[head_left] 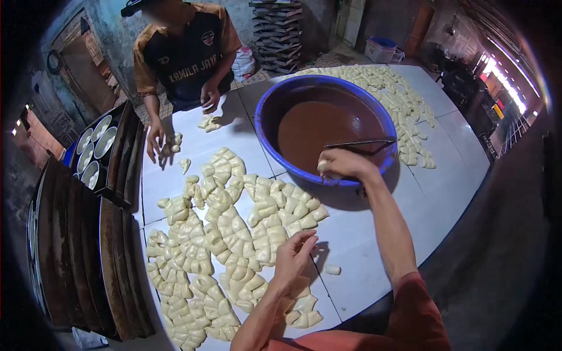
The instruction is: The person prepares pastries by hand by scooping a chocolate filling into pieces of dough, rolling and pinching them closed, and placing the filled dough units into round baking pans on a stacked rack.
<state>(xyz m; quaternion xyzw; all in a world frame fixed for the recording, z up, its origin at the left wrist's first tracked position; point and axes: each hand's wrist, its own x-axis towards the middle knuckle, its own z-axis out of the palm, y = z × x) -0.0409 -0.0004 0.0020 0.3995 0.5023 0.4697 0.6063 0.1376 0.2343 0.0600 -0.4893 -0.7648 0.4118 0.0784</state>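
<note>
A blue basin [268,143] of brown liquid stands on the white-tiled table, with a dark flat stick [360,142] across its near right side. My right hand [342,164] is closed at the basin's near rim, a pale piece of dough showing at its fingers. My left hand [295,254] hovers by the cut dough pieces [231,231], fingertips drawn together with the thumb; whether anything is between them is hidden. One loose dough piece [333,269] lies to the right of that hand. Many more dough pieces [404,111] are spread behind the basin.
Across the table a person in a dark shirt [190,55] has both hands near small dough pieces [209,123]. Dark trays [76,245] stand along the left edge, and a rack holds round tins [105,142]. Stacked dark racks [277,35] rise at the back.
</note>
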